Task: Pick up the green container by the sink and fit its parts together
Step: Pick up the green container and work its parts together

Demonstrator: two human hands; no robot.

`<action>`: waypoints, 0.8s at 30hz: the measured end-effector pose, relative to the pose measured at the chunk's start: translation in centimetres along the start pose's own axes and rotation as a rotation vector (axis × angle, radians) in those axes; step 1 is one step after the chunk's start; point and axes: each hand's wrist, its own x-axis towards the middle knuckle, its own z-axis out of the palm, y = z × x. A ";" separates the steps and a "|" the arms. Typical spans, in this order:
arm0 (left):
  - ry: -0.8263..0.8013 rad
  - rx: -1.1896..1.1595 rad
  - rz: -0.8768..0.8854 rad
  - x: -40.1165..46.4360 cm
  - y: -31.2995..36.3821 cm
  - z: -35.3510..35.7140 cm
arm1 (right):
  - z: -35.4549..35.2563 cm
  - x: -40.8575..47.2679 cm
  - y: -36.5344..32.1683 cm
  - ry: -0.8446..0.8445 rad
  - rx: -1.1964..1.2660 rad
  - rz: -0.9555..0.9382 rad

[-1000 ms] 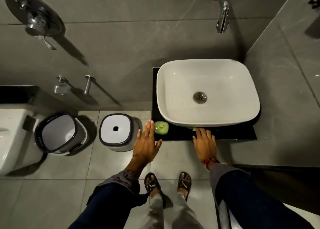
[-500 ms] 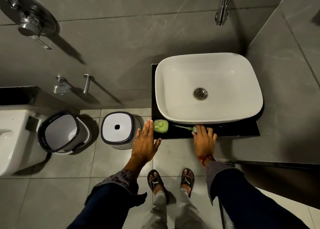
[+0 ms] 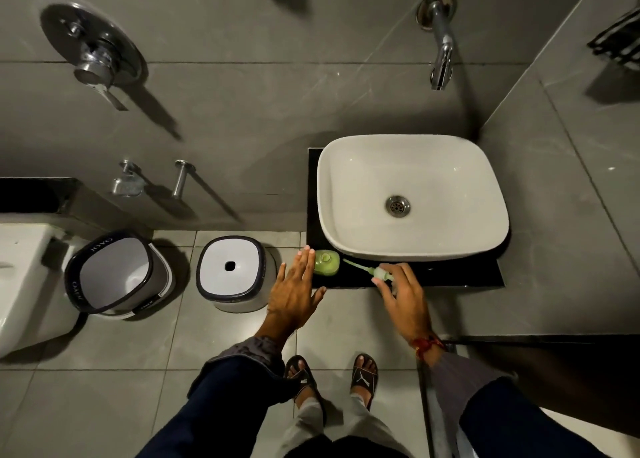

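Observation:
A small green container (image 3: 325,263) stands on the black counter (image 3: 450,277) at the sink's front left corner, its round opening facing up. My left hand (image 3: 294,293) hovers flat and open just left of it, fingertips beside its side. To the right lies its pump (image 3: 372,271), a pale green head with a thin tube pointing toward the container. My right hand (image 3: 405,296) has thumb and fingers closed around the pump head.
The white basin (image 3: 412,198) fills most of the counter, with a wall tap (image 3: 441,52) above it. On the floor to the left stand a white stool (image 3: 232,272), an open bin (image 3: 114,275) and a toilet (image 3: 17,284). My sandalled feet are below.
My right hand has drawn the pump out from under the basin's edge, so its tube now shows. My left hand has edged closer to the container.

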 end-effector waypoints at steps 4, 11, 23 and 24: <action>-0.001 -0.003 -0.003 -0.3 0.0 -0.3 | -1.0 1.2 -3.2 0.035 0.083 -0.122; 0.015 -0.010 0.026 -0.7 0.3 -0.2 | -1.0 2.5 -6.0 -0.086 -0.052 -0.254; -0.003 -0.003 0.023 -0.7 0.4 -0.5 | 1.2 6.3 -9.8 -0.374 -0.169 -0.251; -0.009 -0.007 0.022 -0.7 0.4 -0.5 | 1.7 6.8 -10.3 -0.396 -0.200 -0.253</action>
